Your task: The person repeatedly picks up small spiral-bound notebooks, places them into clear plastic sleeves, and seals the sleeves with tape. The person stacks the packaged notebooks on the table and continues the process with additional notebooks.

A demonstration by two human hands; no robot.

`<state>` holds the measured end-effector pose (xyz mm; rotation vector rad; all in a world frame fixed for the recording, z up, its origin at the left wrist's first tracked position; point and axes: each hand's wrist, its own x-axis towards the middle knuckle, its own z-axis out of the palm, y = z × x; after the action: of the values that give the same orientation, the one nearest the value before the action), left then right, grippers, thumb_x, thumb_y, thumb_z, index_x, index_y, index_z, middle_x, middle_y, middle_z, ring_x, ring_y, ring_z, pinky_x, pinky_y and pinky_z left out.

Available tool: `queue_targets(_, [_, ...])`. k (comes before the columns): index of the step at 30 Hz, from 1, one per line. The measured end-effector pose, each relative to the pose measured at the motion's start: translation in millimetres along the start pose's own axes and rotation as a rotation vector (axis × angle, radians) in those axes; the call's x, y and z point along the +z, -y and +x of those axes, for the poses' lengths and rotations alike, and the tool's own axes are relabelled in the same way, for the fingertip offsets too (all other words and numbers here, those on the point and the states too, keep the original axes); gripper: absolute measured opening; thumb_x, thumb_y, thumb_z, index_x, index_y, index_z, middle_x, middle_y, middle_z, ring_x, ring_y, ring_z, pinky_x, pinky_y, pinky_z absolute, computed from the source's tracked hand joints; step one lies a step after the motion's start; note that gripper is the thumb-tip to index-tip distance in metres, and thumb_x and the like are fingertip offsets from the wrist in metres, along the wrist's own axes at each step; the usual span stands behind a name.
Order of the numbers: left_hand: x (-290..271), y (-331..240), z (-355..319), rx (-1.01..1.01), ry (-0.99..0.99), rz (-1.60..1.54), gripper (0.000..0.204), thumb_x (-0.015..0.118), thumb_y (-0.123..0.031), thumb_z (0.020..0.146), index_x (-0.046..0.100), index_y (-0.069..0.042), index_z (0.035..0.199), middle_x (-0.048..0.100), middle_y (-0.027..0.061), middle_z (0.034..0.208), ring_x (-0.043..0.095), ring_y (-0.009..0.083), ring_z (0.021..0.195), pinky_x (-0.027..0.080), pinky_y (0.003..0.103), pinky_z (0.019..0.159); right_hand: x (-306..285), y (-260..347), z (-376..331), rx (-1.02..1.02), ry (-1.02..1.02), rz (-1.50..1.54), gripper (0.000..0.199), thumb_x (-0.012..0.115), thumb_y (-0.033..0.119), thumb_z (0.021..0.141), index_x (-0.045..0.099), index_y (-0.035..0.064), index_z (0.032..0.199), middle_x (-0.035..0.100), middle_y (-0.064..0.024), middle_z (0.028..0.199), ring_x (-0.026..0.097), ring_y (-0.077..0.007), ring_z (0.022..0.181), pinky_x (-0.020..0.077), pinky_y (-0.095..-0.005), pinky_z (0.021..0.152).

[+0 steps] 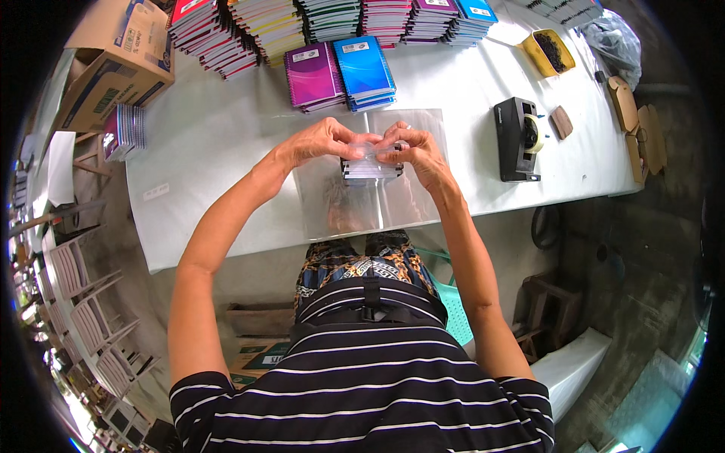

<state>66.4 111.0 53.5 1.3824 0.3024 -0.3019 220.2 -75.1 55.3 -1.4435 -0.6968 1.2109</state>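
A small stack of spiral-bound notebooks, lying on clear plastic sheets at table centre, is pinched at its 12 o'clock edge by left hand and right hand, fingers closed

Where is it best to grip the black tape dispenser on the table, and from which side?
Probably grip the black tape dispenser from above, across its long flat side walls near the middle. It stands upright and free on the white table; the roll end looks awkward.

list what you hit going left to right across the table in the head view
cardboard box → purple notebook stack → blue notebook stack → black tape dispenser → yellow tray → brown paper boxes
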Motion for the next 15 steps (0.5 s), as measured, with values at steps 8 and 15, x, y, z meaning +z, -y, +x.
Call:
queue_targets(8, [15.4,-18.5,-23.3,0.138,-0.013,1.062,0.076,0.079,-0.044,0.07,0.052,-0.021,0.137,0.034,-0.0012,0.154,0.018,0.0315,0.146,0.02,0.056,0.115,4.6,2.8,-2.5,-0.103,-0.023,-0.229,0.025,0.064,-0.003,0.062,0.076,0.0087,0.08,0.053,-0.0001,0.094,0.051,-0.0136,0.093,0.0418,-0.0302,0.077])
queue_targets(15, [49.8,-10.9,-42.9,0.32,-0.281,1.556,0.07,0.073,-0.037,0.078,0.045,-0.027,0.142,0.03,-0.0081,0.154,0.015,0.0295,0.146,0.017,0.06,0.115,14.8,24.0,-40.2,-0.439,0.062,-1.205,0.064,0.058,-0.012,0.067,0.072,0.0326,0.111,0.053,-0.0024,0.136,0.039,-0.0235,0.132,0.0134,-0.0565,0.115])
